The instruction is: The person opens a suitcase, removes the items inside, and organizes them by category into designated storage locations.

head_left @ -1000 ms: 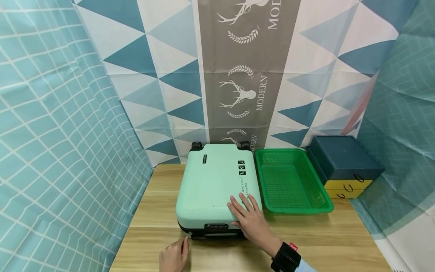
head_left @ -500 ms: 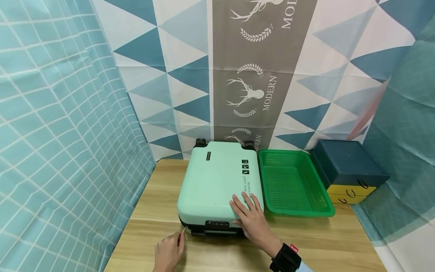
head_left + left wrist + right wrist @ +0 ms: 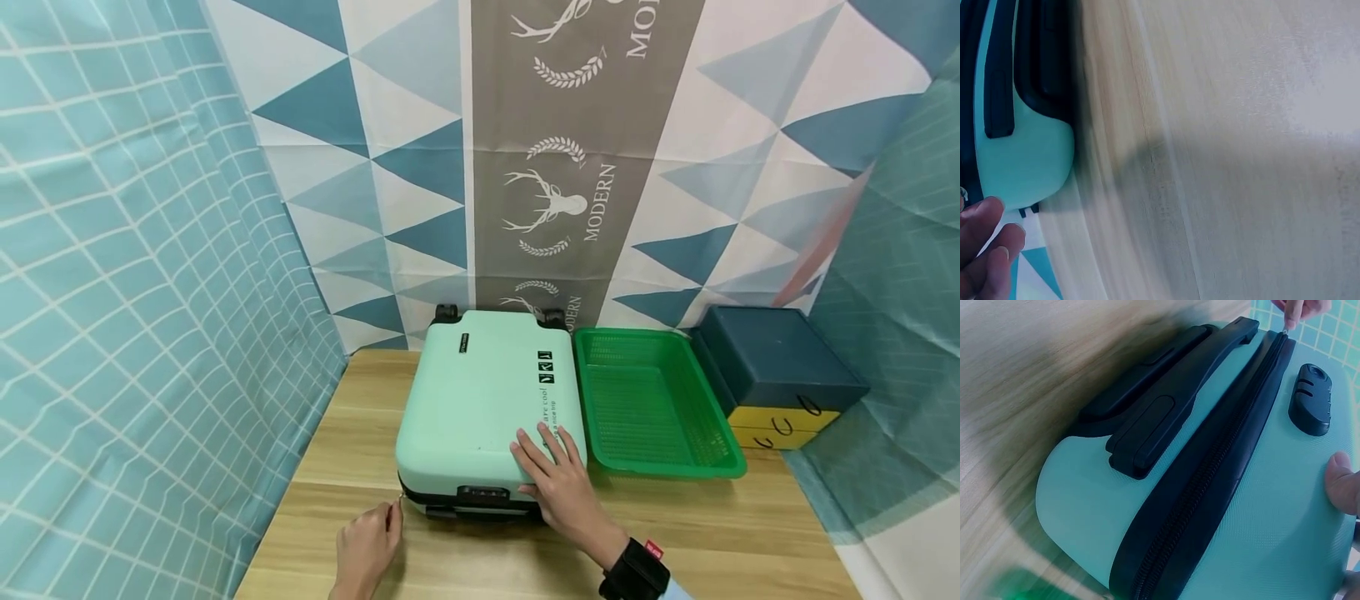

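Note:
A mint-green hard-shell suitcase (image 3: 472, 400) lies flat on the table, its lid down. At its front left corner my left hand (image 3: 365, 537) pinches the small metal zipper pull (image 3: 1285, 331) between thumb and index finger. The black zipper (image 3: 1194, 500) runs along the front side, between the lid with its combination lock (image 3: 1310, 400) and the lower shell with its black carry handle (image 3: 1191, 387). My right hand (image 3: 558, 487) rests on the lid's front right corner with fingers spread. In the left wrist view, fingers (image 3: 982, 219) show at the left edge beside the suitcase corner.
Right of the suitcase stands a green plastic basket (image 3: 738, 461), close against its side. Beyond it is a dark blue box (image 3: 783, 350) with yellow drawer fronts (image 3: 783, 425). Patterned cloth (image 3: 420, 167) hangs behind, and tiled-print cloth (image 3: 135, 333) borders the wooden table (image 3: 330, 467) on the left.
My left hand has drawn the zipper pull leftward along the front side to the front left corner. The right hand stays on the lid. The head view has shifted slightly.

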The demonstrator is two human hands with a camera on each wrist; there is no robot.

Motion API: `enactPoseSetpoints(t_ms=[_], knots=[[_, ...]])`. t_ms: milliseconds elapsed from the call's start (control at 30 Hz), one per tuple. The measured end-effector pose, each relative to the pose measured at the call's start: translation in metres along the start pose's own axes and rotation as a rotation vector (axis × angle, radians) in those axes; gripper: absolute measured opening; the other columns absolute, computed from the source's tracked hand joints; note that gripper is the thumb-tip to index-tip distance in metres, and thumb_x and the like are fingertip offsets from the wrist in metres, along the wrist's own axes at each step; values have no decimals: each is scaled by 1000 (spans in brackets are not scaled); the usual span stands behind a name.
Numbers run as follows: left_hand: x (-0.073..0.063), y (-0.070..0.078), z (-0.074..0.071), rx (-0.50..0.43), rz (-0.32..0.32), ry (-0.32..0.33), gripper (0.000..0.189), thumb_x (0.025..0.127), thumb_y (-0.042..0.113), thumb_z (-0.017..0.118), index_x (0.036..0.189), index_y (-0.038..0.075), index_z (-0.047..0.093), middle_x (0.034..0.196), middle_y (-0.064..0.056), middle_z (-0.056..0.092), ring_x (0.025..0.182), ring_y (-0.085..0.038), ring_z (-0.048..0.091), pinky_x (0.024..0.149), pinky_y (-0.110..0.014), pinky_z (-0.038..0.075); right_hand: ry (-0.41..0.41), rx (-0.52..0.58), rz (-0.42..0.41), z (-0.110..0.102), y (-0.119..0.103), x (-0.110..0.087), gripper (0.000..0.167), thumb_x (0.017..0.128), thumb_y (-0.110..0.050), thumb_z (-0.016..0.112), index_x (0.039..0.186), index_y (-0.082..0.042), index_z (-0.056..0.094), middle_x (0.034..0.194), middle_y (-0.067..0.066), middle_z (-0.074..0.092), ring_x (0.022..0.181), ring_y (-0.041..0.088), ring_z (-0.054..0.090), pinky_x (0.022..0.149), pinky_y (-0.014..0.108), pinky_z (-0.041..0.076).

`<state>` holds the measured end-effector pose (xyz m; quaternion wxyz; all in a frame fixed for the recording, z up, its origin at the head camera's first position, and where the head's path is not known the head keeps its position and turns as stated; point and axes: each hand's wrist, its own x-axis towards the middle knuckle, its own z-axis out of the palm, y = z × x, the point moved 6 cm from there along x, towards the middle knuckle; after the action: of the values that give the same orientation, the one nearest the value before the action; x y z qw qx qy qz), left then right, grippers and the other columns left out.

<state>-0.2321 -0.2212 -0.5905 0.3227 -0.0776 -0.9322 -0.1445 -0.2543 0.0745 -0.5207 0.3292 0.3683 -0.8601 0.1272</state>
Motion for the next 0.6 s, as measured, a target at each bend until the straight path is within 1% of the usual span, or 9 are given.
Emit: enactPoseSetpoints(t_ms=[67, 200, 367, 500, 600], knots=[[2, -1, 1, 1, -11, -4, 47, 82, 9, 69, 54, 21, 34, 48, 12, 28, 43, -4, 22, 38, -24, 19, -9, 7, 7, 0, 1, 0, 52, 104, -39, 39, 139, -4, 57, 144, 14, 52, 132, 46, 43, 105, 65, 29], [4, -4, 2, 9, -9, 5, 49, 81, 8, 70, 53, 21, 33, 48, 12, 25, 42, -4, 20, 37, -23, 18, -12, 17, 14, 0, 0, 1, 53, 104, -40, 40, 139, -4, 57, 143, 14, 52, 132, 46, 43, 105, 65, 29], [17, -11, 8, 7, -4, 7, 52, 83, 7, 71, 53, 21, 32, 48, 13, 21, 41, -3, 18, 38, -22, 17, 8, 26, 14, -1, 1, 1, 53, 104, -40, 39, 138, -4, 58, 143, 14, 53, 131, 46, 44, 104, 64, 29], [24, -18, 14, 9, 2, -13, 52, 86, 8, 71, 53, 21, 33, 47, 12, 24, 40, -5, 21, 38, -25, 19, 14, 27, 1, -1, 1, 0, 52, 103, -39, 41, 138, -4, 58, 143, 14, 53, 131, 46, 44, 104, 64, 30], [27, -21, 18, 4, 3, -44, 52, 87, 9, 71, 53, 21, 33, 45, 11, 26, 39, -6, 24, 38, -26, 21, 21, 13, -4, -1, 1, 0, 52, 103, -39, 42, 138, -4, 58, 143, 14, 53, 131, 45, 45, 104, 64, 30]])
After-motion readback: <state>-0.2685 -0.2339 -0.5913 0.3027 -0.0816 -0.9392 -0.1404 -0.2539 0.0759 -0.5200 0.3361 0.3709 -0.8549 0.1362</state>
